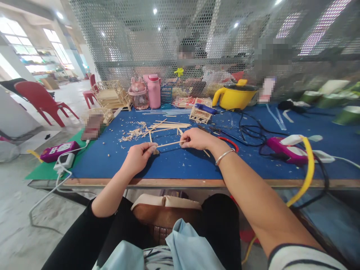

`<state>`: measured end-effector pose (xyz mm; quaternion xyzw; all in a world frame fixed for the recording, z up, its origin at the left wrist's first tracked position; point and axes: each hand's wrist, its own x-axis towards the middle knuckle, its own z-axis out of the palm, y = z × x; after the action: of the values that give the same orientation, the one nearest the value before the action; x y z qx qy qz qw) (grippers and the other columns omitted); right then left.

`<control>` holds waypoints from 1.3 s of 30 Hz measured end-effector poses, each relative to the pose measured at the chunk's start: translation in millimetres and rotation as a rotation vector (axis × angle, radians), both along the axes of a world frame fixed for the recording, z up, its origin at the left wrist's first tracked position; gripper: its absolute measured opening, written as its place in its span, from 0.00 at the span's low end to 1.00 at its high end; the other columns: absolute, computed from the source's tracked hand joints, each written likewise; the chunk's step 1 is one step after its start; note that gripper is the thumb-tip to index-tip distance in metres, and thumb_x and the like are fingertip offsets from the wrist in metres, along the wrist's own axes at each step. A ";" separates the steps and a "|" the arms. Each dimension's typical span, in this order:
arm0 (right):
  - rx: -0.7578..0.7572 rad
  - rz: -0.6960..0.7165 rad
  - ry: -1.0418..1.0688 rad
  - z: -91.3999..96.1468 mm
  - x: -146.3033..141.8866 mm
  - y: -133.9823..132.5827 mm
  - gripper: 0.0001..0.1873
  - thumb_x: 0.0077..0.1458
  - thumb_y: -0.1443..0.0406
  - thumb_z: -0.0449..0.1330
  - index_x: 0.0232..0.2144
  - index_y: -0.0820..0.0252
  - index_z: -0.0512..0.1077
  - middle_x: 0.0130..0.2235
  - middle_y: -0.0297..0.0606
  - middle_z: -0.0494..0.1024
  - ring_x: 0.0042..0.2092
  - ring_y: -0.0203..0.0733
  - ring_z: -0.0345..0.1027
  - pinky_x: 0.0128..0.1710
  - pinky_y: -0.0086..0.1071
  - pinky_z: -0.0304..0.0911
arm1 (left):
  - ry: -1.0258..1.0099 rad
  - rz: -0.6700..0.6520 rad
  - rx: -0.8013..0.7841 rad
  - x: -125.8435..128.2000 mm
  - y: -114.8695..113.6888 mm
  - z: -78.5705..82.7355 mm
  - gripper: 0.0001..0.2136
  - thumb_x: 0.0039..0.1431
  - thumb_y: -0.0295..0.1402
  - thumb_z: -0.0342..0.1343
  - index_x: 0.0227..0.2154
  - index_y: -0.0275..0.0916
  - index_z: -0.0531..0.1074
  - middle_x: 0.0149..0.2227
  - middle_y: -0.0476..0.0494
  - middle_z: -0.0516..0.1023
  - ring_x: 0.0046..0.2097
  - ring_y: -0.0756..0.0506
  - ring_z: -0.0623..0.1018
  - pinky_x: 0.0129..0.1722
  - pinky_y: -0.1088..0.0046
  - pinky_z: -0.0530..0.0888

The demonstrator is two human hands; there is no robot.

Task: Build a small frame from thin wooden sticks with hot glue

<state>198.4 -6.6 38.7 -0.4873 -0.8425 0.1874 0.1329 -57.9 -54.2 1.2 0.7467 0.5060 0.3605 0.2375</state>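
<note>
Pale wood spans the gap between the two bare hands: a thin straight wooden stick (pixel 168 144), held nearly level above the blue tabletop (pixel 95 165). The left hand (pixel 140 157) has its thumb and fingertips closed on the near-left end; the right hand (pixel 197 138) pinches the other end between thumb and bent fingers. Just beyond the hands, a slim three-sided outline of pale wooden sticks (pixel 165 129) stands or lies; whether the held stick touches it is hard to tell, as the fingertips cover both ends.

A light, even pinch should serve best, both wrists kept at one height so that the stick neither bows nor twists. Fingertips well out at the ends would leave its length in sight, and small, slow shifts should spare such thin wood.

Past the left hand lies a crumbly heap of pale wood scraps (pixel 133 134), which could get under a stick and tilt it. Beyond both hands, a bundle of loose wooden sticks (pixel 176 125) lies close enough to snag. Farther off beyond the right hand, a blue-handled tool (pixel 206 108) rests against a small slatted wooden frame (pixel 200 115). A curved red handle (pixel 235 145) sits just beside the right wrist, and to the right of that forearm a tangled black cable (pixel 249 129) may hamper wide movement.
</note>
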 end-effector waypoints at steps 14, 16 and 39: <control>0.244 -0.166 0.341 -0.8 42.5 17.6 0.16 0.45 0.66 0.58 0.39 0.63 0.75 0.29 0.35 0.72 0.28 0.34 0.61 0.31 0.30 0.59 | -0.066 0.190 0.270 -17.8 -3.4 5.8 0.16 0.59 0.40 0.49 0.44 0.40 0.74 0.42 0.42 0.77 0.39 0.46 0.75 0.42 0.70 0.71; 0.251 -0.171 0.239 -4.1 37.1 18.5 0.14 0.45 0.64 0.59 0.35 0.63 0.76 0.27 0.35 0.72 0.28 0.34 0.61 0.30 0.30 0.58 | 0.030 0.086 0.265 -21.5 0.6 12.8 0.14 0.59 0.40 0.50 0.40 0.41 0.76 0.40 0.43 0.78 0.41 0.45 0.75 0.45 0.68 0.70; 0.213 -0.101 0.318 -26.4 15.6 31.7 0.13 0.45 0.62 0.62 0.35 0.61 0.78 0.31 0.36 0.79 0.32 0.37 0.69 0.34 0.30 0.62 | 0.467 -0.250 0.510 1.0 15.7 22.2 0.10 0.62 0.33 0.48 0.37 0.46 0.76 0.41 0.46 0.78 0.45 0.44 0.73 0.57 0.55 0.56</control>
<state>213.9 25.2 12.4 -0.4766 -0.8004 0.1649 0.3241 -56.9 -38.5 23.4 0.9002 0.3453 0.2630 -0.0361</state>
